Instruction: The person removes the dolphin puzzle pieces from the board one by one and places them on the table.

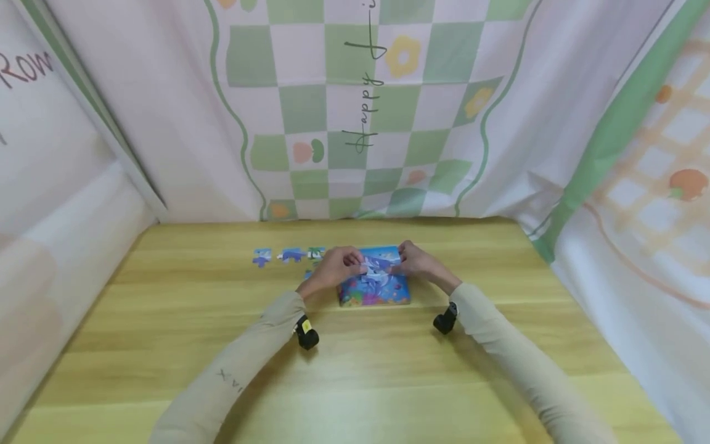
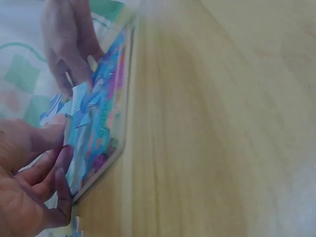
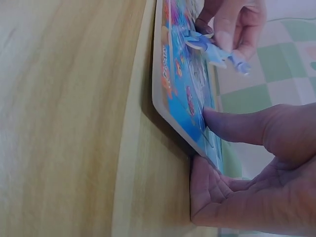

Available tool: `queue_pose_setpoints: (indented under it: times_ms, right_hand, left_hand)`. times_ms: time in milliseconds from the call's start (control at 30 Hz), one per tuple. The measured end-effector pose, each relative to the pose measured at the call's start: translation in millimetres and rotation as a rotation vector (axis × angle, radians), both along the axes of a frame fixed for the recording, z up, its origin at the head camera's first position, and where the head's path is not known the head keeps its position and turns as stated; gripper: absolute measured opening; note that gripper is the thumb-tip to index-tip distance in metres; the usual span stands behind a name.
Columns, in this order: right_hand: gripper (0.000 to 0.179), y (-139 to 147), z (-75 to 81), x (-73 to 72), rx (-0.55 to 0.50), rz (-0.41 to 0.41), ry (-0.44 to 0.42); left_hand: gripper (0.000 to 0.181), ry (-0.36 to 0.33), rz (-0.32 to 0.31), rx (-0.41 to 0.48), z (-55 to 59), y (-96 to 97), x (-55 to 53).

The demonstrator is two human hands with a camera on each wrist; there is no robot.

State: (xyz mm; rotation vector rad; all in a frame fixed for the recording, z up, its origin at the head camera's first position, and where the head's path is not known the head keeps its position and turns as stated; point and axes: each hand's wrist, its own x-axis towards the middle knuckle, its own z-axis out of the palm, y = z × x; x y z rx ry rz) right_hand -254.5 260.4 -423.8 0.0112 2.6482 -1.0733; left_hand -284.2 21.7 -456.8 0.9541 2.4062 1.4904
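Note:
A jigsaw puzzle board [image 1: 374,300] with a colourful undersea picture lies on the table, between both hands. My left hand [image 1: 337,266] is over its left part, pinching a blue and purple puzzle piece [image 3: 212,50] between thumb and fingers. That piece is tilted above the board's surface in the right wrist view. At the board's right side, my right hand [image 1: 417,261] grips the edge. Its thumb [image 3: 237,124] lies on the printed face, while the curled fingers [image 3: 205,185] are against the side of the board.
Several loose puzzle pieces lie left of the board, among them a blue one [image 1: 262,256] and a longer purple one [image 1: 291,254]. A piece with green [image 1: 316,252] is close to the left hand. Behind the wooden table [image 1: 355,370] hangs a checkered curtain [image 1: 355,111].

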Motion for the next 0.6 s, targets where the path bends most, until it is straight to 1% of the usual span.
queue_pose_setpoints:
  times_ms: [100, 200, 333, 467, 533, 600]
  right_hand:
    - [0.058, -1, 2.1, -2.3, 0.007, 0.011, -0.008]
    - [0.059, -2, 2.8, -3.6, 0.012, 0.019, -0.014]
    - [0.058, -1, 4.3, -4.2, 0.032, 0.043, -0.007]
    - [0.056, 1, 5.8, -5.0, 0.034, 0.055, -0.011]
    - [0.056, 1, 6.0, -5.2, 0.031, 0.049, -0.021]
    - [0.057, 1, 5.8, -5.8, 0.031, 0.046, -0.029]
  left_hand:
    - [0.010, 0.003, -0.041, 0.027, 3.6, -3.6, -2.2]
    - [0.009, -0.001, -0.076, 0.036, 8.1, -6.6, -2.3]
    - [0.007, 0.002, -0.108, -0.010, 16.3, -5.1, 0.6]
    - [0.006, 0.057, -0.105, -0.064, 26.5, -0.4, 4.8]
    - [0.006, 0.082, -0.092, -0.058, 31.4, -0.1, 6.0]
    - [0.008, 0.080, -0.069, -0.033, 35.5, -3.0, 6.1]
